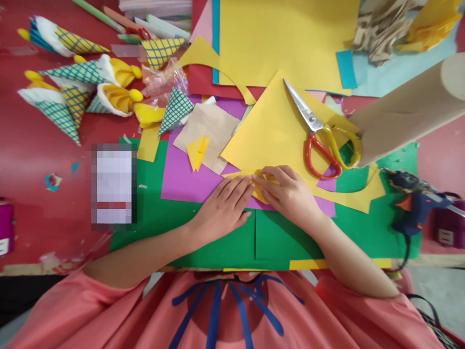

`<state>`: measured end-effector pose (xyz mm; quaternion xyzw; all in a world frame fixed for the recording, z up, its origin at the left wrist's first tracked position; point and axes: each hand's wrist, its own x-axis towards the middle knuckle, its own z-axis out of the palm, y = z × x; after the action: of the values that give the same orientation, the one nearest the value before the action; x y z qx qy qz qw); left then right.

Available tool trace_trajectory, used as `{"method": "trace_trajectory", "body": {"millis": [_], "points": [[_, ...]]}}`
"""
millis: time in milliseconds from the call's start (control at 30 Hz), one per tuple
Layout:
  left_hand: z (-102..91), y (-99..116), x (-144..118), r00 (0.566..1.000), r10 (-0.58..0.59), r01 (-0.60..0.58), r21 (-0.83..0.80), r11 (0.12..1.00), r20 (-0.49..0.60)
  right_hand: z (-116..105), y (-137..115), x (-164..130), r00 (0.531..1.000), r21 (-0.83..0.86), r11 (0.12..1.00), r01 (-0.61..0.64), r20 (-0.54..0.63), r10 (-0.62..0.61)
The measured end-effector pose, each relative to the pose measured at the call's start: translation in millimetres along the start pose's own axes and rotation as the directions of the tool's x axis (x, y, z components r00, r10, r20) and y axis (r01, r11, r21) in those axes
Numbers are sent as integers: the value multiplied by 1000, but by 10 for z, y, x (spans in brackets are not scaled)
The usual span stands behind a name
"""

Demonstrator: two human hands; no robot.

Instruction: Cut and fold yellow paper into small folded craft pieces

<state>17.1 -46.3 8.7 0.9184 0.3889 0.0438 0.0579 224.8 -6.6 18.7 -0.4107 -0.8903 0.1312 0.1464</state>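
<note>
My left hand lies flat, fingers stretched out over the left end of a small folded piece of yellow paper. From the other side my right hand has its fingers bent closed on the same piece, which they largely cover. Both hands' fingertips nearly meet there, above a purple sheet. Just beyond them a large yellow sheet carries scissors with one red and one yellow handle, blades apart. A small folded yellow paper shape rests on a beige paper square.
Several checked paper cones lie at the far left. A blue glue gun with a cord is at the right, below a thick cardboard tube. A green sheet covers the near table. Crumpled brown paper sits at the back right.
</note>
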Motion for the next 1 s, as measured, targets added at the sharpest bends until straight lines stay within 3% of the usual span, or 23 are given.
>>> {"method": "trace_trajectory", "body": {"millis": [1000], "points": [[-27,66,-11,994,-43,37,64,997,101,-15,-20,-4,1000,-31,1000,0,3,0]]}}
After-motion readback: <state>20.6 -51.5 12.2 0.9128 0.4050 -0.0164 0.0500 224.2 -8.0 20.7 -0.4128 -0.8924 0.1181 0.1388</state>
